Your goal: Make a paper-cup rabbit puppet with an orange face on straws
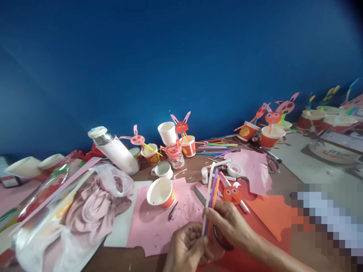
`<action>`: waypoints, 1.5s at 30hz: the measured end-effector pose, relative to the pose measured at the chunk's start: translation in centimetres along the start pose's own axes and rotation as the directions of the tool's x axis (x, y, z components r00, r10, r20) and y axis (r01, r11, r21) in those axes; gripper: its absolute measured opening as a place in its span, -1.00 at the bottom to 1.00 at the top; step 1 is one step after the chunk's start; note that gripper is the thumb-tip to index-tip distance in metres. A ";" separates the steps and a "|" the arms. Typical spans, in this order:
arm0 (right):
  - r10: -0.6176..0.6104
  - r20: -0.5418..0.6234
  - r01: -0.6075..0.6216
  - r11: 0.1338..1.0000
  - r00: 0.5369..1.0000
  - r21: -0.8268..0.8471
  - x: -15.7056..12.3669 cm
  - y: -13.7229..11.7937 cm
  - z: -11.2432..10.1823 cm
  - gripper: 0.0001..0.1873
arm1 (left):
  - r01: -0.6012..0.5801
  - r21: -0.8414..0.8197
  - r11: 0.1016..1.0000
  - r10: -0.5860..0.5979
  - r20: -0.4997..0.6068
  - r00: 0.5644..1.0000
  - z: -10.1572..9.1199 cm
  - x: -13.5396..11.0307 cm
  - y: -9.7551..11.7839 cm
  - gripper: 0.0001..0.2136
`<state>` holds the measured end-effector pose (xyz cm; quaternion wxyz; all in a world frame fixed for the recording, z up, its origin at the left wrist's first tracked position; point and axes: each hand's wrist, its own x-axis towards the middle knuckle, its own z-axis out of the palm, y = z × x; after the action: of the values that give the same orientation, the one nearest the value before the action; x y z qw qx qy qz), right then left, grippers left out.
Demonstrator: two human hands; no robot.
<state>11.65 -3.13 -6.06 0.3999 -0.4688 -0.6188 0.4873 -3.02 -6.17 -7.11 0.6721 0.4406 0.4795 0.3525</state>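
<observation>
White, purple and orange drinking straws (213, 189) stand in a small bundle between my two hands, tilted slightly to the right. My right hand (227, 219) pinches them around the middle. Lower down, my left hand (185, 241) is closed around their bottom ends. Behind the straws lies a pair of scissors (199, 194), partly covered by my right hand. An orange paper face (231, 194) with stuck-on eyes rests just beyond that hand. A paper cup (160, 193) stands on pink paper (141, 226) to the left, beside a small dark pen-like piece (172, 211).
A white thermos (117, 151) leans at the back left, near a mug (162, 170). Decorated cups with paper rabbit faces (181, 126) line the blue wall. Loose straws (217, 145), a tape roll (234, 169) and orange paper (272, 211) lie rightward. Plastic bags (53, 241) fill the left.
</observation>
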 end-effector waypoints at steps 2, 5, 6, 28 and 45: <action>0.007 0.063 -0.011 0.997 0.998 0.076 0.1 0.1 -0.2 -0.65 | 0.005 0.000 1.000 -0.005 0.077 0.997 -0.1 0.1 0.2 -0.60; 0.001 0.150 -0.024 0.989 0.989 0.148 0.2 0.2 -0.3 -0.63 | 0.024 0.024 0.999 -0.027 0.123 0.992 -0.2 0.1 0.2 -0.58; -0.007 0.164 -0.021 0.986 0.986 0.167 0.2 0.2 -0.2 -0.63 | 0.030 0.037 0.999 -0.034 0.113 0.993 -0.2 0.1 0.2 -0.57; -0.100 0.148 0.095 0.995 0.984 0.042 -0.3 -0.6 -0.3 -0.59 | -0.185 0.059 0.981 0.174 0.154 0.973 0.2 -1.2 2.5 -0.58; -0.032 0.375 0.065 0.995 0.927 -0.078 -2.2 -0.6 3.0 -0.68 | -0.211 -0.275 0.938 0.164 -0.184 0.969 0.2 -1.2 2.7 -0.73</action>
<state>9.26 -6.03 -6.20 0.2657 -0.3695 -0.7159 0.5295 -3.28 -6.27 -4.15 0.6527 0.3510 0.4295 0.5161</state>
